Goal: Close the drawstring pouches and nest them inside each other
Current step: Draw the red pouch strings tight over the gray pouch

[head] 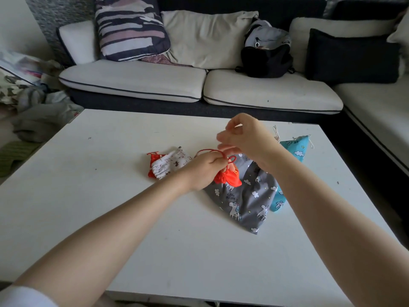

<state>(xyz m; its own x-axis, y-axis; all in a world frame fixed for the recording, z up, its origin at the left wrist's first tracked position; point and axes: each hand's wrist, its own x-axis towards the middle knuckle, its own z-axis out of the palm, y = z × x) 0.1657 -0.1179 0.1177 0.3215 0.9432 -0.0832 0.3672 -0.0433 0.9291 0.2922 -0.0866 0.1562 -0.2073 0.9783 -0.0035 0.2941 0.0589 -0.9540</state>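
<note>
Holding the small red cloth pouch (228, 179) by its bunched neck, the left hand (203, 171) is closed in a fist around the gathered top and the thin red drawstring cord (212, 151). The cord is looped up and out of the fist toward the right hand (245, 140). That hand is raised just above and a little beyond the left one. Its fingers (223, 138) are spread and curled, and nothing can be seen gripped in them; the picture is blurred there, so whether a fingertip touches the cord cannot be told. The cord loop lies just below the right hand, between the two hands, so the right hand is the nearer one for a pull. The pouch hangs down from the fist, neck up, and it is rested on the big grey cloth pouch printed with unicorns (247, 200). That pouch is laid flat on the white table (110, 173), its long side running toward the person. A blue cloth pouch with clouds (296, 149) is tucked partly under its far edge. A white patterned pouch with red lining (168, 166) is left to the left, apart from the others. Both arms are stretched forward over the table.
</note>
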